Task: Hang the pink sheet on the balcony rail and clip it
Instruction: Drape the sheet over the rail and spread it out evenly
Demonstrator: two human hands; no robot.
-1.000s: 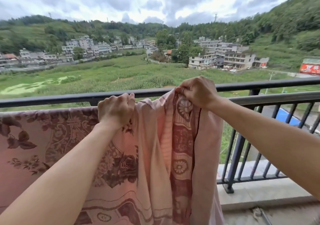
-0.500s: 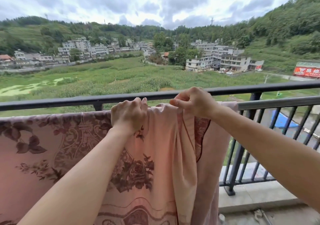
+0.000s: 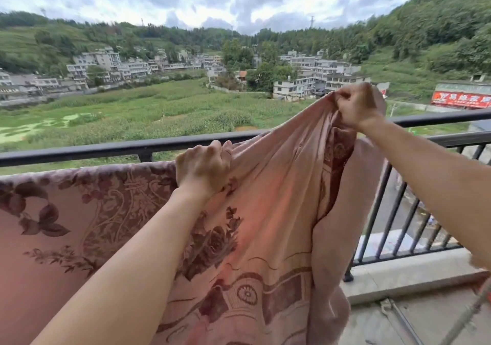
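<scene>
Closest to me, both forearms reach out twd the rail. Left hand (image 3: 203, 168) is fisted on the top edge of the pink sheet (image 3: 265, 225), pinning it at rail height; left of that hand the cloth already lies spread & flat over the lower bar. Right hand (image 3: 357, 106) is up & to the right, closed on a bunched corner, lifted well above the balcony rail (image 3: 106, 149), so the fabric tents between the 2 hands & hangs in loose folds below. Looks soft, limp, fairly light, prob. a bit slidey on smooth metal w/ nothing pinning it. Best grip, I'd say: along the top hem, hands apart, pulling taut. No clips in view, so clipping not yet done. Beyond the rail: green field, buildings, hills.
</scene>
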